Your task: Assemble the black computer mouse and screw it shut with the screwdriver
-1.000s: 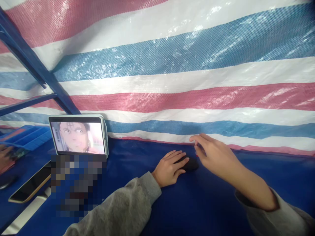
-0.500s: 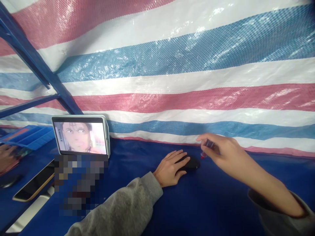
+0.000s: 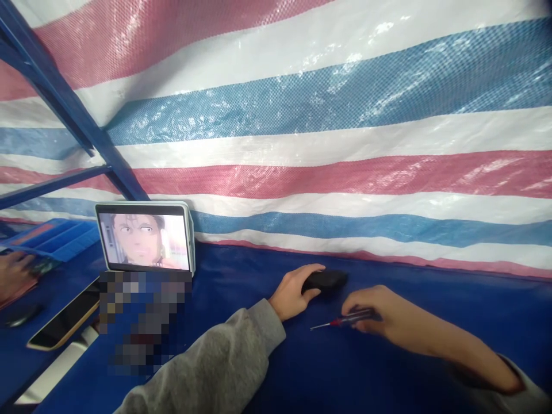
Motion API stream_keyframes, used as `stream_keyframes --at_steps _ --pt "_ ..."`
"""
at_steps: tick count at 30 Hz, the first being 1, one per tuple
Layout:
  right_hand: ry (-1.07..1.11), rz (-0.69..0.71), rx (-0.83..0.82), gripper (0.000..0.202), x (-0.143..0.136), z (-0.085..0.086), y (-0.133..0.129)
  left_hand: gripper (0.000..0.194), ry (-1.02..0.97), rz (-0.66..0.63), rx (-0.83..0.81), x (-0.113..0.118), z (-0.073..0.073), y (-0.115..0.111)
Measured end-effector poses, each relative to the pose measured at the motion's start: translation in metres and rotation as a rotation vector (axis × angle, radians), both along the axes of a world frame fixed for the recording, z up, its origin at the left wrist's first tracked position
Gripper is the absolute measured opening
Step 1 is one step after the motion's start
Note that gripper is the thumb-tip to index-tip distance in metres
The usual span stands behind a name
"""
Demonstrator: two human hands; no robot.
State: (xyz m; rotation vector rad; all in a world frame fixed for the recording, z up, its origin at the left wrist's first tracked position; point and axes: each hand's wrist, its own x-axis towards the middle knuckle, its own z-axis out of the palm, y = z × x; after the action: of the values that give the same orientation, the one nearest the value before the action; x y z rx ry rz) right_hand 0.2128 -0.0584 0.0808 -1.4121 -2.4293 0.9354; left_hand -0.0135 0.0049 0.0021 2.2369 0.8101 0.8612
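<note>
Fingers and thumb of my left hand (image 3: 293, 292) are closed around the near left end of a black computer mouse (image 3: 330, 281). I cannot tell whether the mouse rests on the blue tabletop (image 3: 241, 259) or is slightly raised. To its right, my right hand (image 3: 382, 313) grips a small screwdriver (image 3: 356, 317) by its dark, partly see-through handle. The red collar and thin metal shaft point left, just below the mouse and apart from it. Part of the handle is hidden by my fingers.
At left, a tablet (image 3: 146, 238) stands upright playing an animated video. A phone (image 3: 64, 316) lies nearby, beside a pixelated patch. Further left are a blue compartment tray (image 3: 71, 238), another person's hand (image 3: 15, 273) and a dark mouse-like object (image 3: 23, 314). Striped sheeting (image 3: 302, 172) hangs behind.
My right hand has moved down and nearer, and the screwdriver's shaft now shows, pointing left. My left hand has shifted from lying over the mouse to gripping its end.
</note>
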Motion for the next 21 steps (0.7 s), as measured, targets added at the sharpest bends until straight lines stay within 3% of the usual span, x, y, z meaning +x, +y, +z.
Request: stream_keyframes --at_steps 3,6,12,15,18,21 --pt "-0.087 0.024 0.082 0.023 -0.005 -0.014 -0.006 0.041 0.045 0.037 -0.076 -0.001 0.003 0.0" --pt "-0.187 0.044 0.15 0.022 -0.012 -0.025 -0.011 0.035 0.08 0.09 -0.043 -0.001 0.004 0.0" --pt "-0.262 0.08 0.248 0.009 -0.023 -0.028 -0.015 0.031 0.106 0.124 0.027 0.001 0.001 0.002" --pt "-0.137 -0.015 0.392 0.01 -0.023 -0.032 -0.012 0.03 0.147 0.126 0.04 0.001 0.0 0.003" --pt "0.0 -0.215 0.646 0.022 -0.022 -0.047 -0.007 0.029 0.185 0.102 0.054 0.001 -0.002 0.004" --pt "0.007 -0.292 0.701 0.033 -0.019 -0.068 -0.002 0.028 0.215 0.085 0.068 0.002 -0.003 0.004"
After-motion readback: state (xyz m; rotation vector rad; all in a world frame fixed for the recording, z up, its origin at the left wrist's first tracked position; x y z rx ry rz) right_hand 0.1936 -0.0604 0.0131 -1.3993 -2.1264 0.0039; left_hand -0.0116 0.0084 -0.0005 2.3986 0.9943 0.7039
